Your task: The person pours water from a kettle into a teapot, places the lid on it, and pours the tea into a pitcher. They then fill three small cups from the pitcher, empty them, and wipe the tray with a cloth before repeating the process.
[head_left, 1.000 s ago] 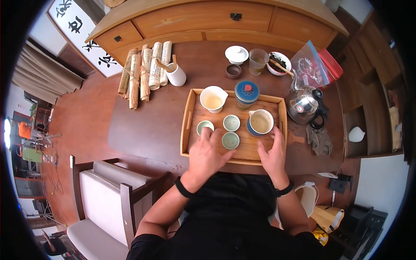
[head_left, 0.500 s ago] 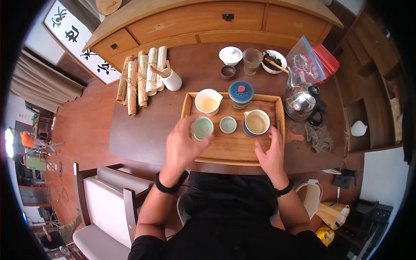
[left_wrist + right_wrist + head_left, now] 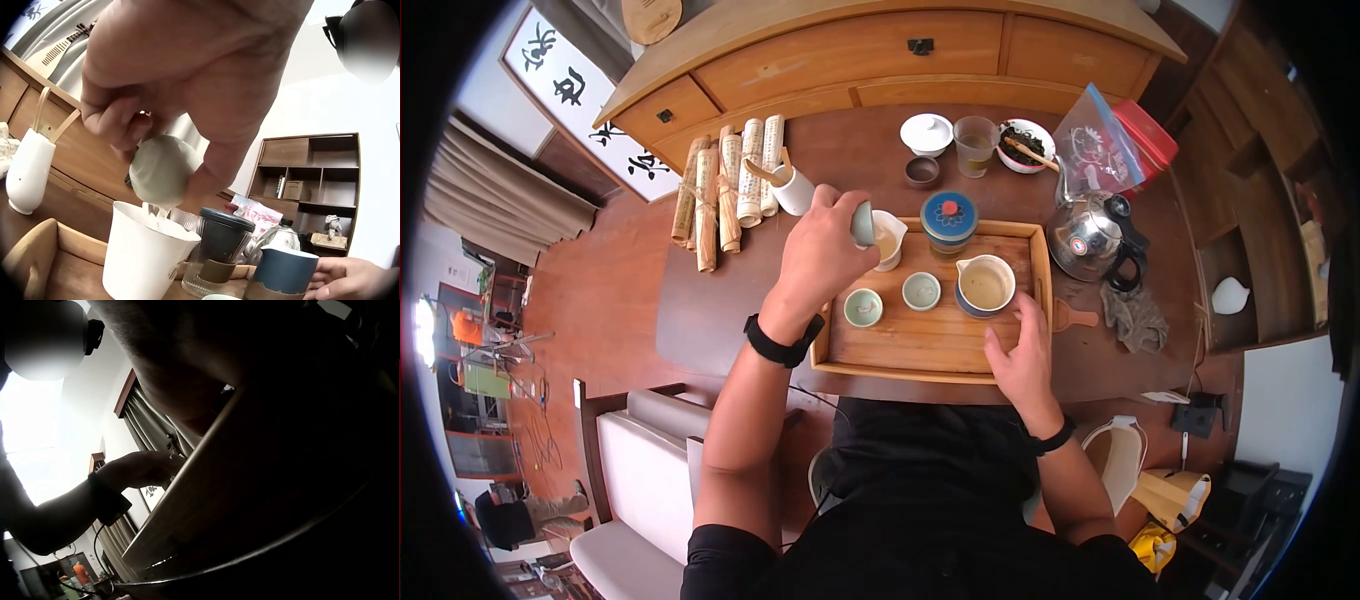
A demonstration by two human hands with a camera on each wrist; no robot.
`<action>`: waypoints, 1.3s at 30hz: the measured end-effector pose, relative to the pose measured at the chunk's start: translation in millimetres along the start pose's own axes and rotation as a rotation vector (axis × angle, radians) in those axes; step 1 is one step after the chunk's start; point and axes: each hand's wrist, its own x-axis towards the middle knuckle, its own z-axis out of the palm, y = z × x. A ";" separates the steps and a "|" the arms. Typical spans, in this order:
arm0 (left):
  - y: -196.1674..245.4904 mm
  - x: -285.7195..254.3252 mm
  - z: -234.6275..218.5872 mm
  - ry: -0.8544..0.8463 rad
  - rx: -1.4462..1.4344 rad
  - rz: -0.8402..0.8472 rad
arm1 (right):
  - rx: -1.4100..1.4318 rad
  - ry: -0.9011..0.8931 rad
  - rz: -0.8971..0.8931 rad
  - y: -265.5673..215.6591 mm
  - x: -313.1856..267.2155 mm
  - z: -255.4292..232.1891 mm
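Note:
My left hand (image 3: 825, 250) pinches a small pale green teacup (image 3: 862, 224) and tips it over the white pitcher (image 3: 887, 245). In the left wrist view, liquid runs from the cup's lower edge toward the pitcher's mouth. Two matching teacups, the left one (image 3: 863, 308) and the middle one (image 3: 921, 291), sit on the wooden tray (image 3: 910, 372). At the tray's right, my right hand (image 3: 1025, 360) has its thumb and fingers spread beside a blue spouted pitcher (image 3: 985, 285) of pale liquid. The right wrist view is dark and hides the fingers.
A blue-lidded glass jar (image 3: 949, 217) stands at the tray's back. Behind are a white lidded bowl (image 3: 926, 133), a dark cup (image 3: 921, 172), a glass (image 3: 975, 145) and a bowl of leaves (image 3: 1027, 147). A steel kettle (image 3: 1085, 243) is at right; bamboo scrolls (image 3: 730, 185) lie at left.
My left hand has lifted the front teacup off the tray, carried it back and left, and tilted it over the white pitcher. The right hand stays beside the blue pitcher.

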 end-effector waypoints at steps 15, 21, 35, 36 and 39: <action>26.8 -125.7 56.5 -0.157 -0.041 -0.077 | -0.019 0.017 -0.010 2.9 -2.0 2.8; 32.1 -114.2 64.7 -0.014 0.021 -0.069 | -0.008 0.014 -0.005 2.2 -2.1 2.8; 34.6 -72.1 90.2 -0.051 0.115 -0.061 | -0.003 0.017 -0.002 3.2 -1.3 3.0; 37.8 -75.2 83.8 -0.054 0.080 -0.081 | 0.001 0.017 -0.001 3.9 -1.8 3.3; 36.9 -81.2 64.0 -0.001 -0.024 -0.095 | 0.012 0.011 0.003 3.1 -0.8 2.1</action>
